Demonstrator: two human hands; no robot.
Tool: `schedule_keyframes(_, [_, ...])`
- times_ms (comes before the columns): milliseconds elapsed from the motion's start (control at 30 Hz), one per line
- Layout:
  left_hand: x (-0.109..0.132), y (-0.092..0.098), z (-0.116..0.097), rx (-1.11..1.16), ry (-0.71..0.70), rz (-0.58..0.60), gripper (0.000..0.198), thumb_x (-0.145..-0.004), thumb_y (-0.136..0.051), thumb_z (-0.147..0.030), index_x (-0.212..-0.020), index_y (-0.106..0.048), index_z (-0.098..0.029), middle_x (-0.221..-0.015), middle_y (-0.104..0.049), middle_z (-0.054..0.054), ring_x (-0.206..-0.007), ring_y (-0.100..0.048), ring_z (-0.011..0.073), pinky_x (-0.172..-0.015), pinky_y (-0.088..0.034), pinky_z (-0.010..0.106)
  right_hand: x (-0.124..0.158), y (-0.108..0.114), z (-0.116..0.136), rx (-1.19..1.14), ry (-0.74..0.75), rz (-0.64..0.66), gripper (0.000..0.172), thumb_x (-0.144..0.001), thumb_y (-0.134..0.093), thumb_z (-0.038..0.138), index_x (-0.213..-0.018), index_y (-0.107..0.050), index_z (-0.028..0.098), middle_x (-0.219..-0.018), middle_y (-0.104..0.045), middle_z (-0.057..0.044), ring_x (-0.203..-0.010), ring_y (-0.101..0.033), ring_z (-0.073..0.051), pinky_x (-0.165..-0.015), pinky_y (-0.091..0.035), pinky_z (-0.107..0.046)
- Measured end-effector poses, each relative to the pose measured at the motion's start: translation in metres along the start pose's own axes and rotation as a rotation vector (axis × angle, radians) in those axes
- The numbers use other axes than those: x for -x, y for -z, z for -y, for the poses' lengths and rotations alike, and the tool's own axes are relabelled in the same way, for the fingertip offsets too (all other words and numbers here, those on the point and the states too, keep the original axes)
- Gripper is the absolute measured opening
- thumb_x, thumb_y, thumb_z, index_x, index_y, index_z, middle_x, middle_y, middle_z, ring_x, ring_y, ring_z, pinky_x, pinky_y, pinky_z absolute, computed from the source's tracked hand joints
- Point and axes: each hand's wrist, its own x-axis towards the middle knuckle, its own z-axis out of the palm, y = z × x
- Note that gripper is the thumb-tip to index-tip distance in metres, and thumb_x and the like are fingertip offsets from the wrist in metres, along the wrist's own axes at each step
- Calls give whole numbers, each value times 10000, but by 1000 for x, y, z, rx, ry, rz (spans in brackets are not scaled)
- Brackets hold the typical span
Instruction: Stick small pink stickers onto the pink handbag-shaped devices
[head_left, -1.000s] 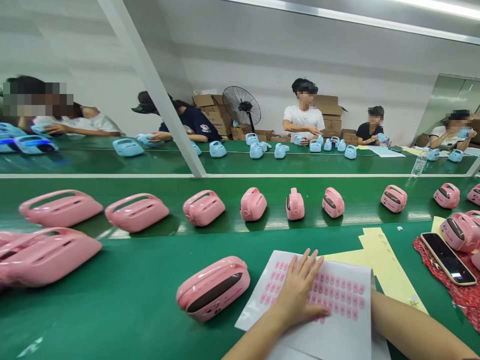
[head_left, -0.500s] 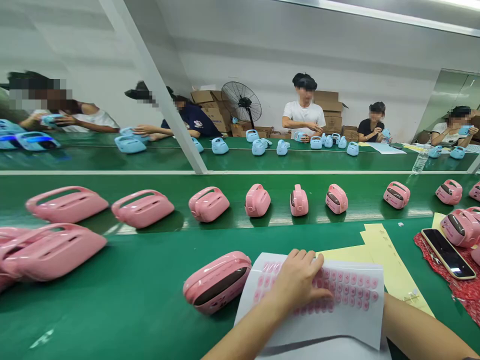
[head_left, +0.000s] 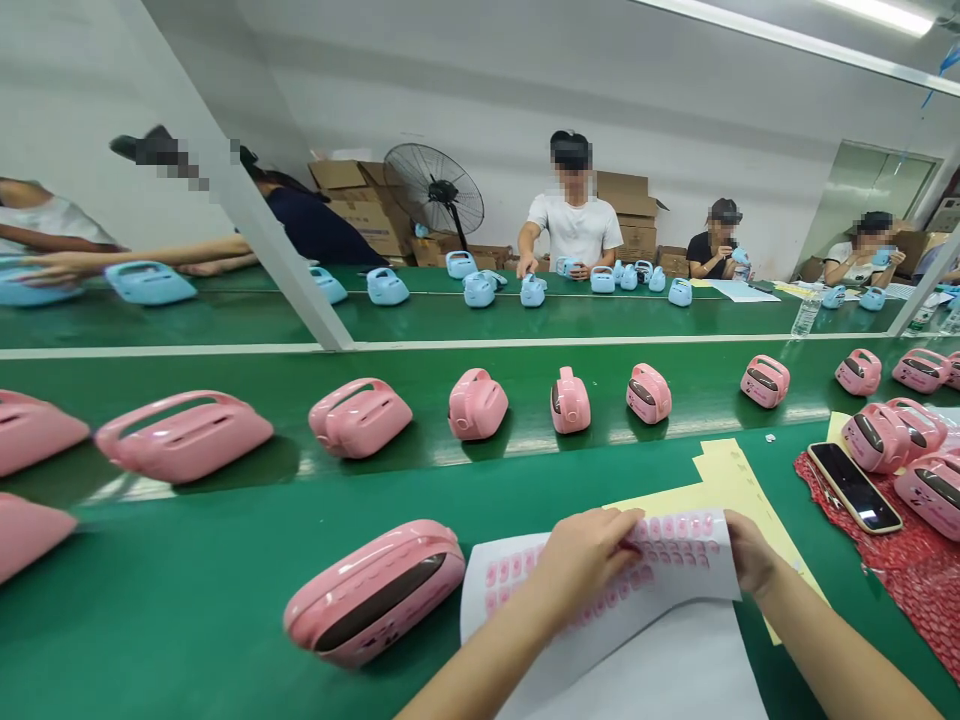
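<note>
A white sheet with rows of small pink stickers (head_left: pixel 517 568) lies bent over other white paper (head_left: pixel 675 660) at the near edge. My left hand (head_left: pixel 589 560) is closed on the sheet's middle, its thumb and fingers pinching the far part. At the sheet's right edge my right hand (head_left: pixel 752 560) grips the paper, its fingertips partly hidden behind it. Just left of the paper, a pink device with a dark front panel (head_left: pixel 379 595) rests on the green table (head_left: pixel 187 600).
Pink devices (head_left: pixel 360 418) line the green strip beyond. Yellow sheets (head_left: pixel 731 480) lie behind the paper. A phone (head_left: pixel 855 487) rests on red bubble wrap (head_left: pixel 911 570) at right. Several people sit across with blue devices (head_left: pixel 388 287), beyond a white post (head_left: pixel 247 200).
My right hand has come into view at the sheet's right edge, which is now lifted and curled. My left fingers have closed on the sheet. The view has turned right.
</note>
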Motion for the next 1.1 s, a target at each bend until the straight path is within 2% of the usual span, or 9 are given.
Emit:
schedule_keyframes(100, [-4,12,-1,80,131,74,146,-741,-551,-165,-840,-615,-252,-812,-709,-27,-743,-638,176,-595,-396,235,3,12,13,78,120,-10,463,-673,-535,622,-709,-616,168,-736,-641,-78,-808,-598,-249,-713,-456,-359])
schedule_keyframes(233, [-12,22,-7,77,225,152,119,-733,-537,-159,-779,-615,-236,-758,-699,-22,-710,-637,175,-568,-365,225,7,9,17,363,411,-217,469,-536,-749,421,-926,-594,211,-902,-611,-51,-868,-554,-210,-795,-425,-314])
schedule_keyframes(367, [-16,23,-11,49,233,208,115,-734,-558,-185,-813,-626,-235,-779,-709,-9,-734,-641,195,-583,-371,236,6,-5,11,356,320,-126,411,-608,-681,469,-900,-598,193,-853,-623,-47,-768,-566,-200,-696,-451,-303])
schedule_keyframes(500, [-21,20,-16,101,186,194,197,-758,-577,-369,-889,-629,-232,-887,-717,19,-818,-641,220,-635,-405,256,5,-10,9,348,322,-162,351,-618,-666,491,-769,-606,180,-726,-622,-22,-689,-558,-181,-642,-450,-283])
schedule_keyframes(733, [-34,13,-24,111,83,241,255,-859,-421,-281,-819,-665,-218,-841,-732,28,-764,-658,208,-633,-433,265,5,-4,6,403,315,-136,304,-627,-683,454,-772,-632,192,-744,-645,-32,-690,-564,-182,-641,-447,-277])
schedule_keyframes(833, [-30,19,-18,132,46,215,228,-815,-501,-324,-1003,-622,-280,-1026,-698,3,-915,-631,206,-728,-448,272,4,0,4,356,300,-192,316,-611,-687,485,-680,-611,186,-663,-616,-21,-631,-531,-166,-612,-428,-271])
schedule_keyframes(900, [-21,26,-10,82,70,149,495,-709,-626,-316,-1187,-502,-286,-1192,-611,37,-1043,-568,234,-816,-435,315,4,2,4,298,309,-276,355,-580,-699,511,-603,-560,185,-588,-562,0,-571,-478,-141,-564,-400,-257])
schedule_keyframes(967, [-11,34,0,-19,164,132,634,-620,-686,-247,-1216,-469,-244,-1177,-594,74,-1038,-555,252,-823,-432,342,4,4,6,242,309,-347,397,-541,-714,531,-566,-519,186,-546,-508,18,-535,-429,-123,-525,-367,-246])
schedule_keyframes(1100, [5,40,15,-56,307,232,327,-655,-598,-160,-978,-603,-210,-963,-663,39,-911,-599,223,-750,-436,300,6,6,9,185,269,-382,427,-501,-729,546,-552,-507,185,-513,-451,33,-511,-387,-111,-504,-332,-242])
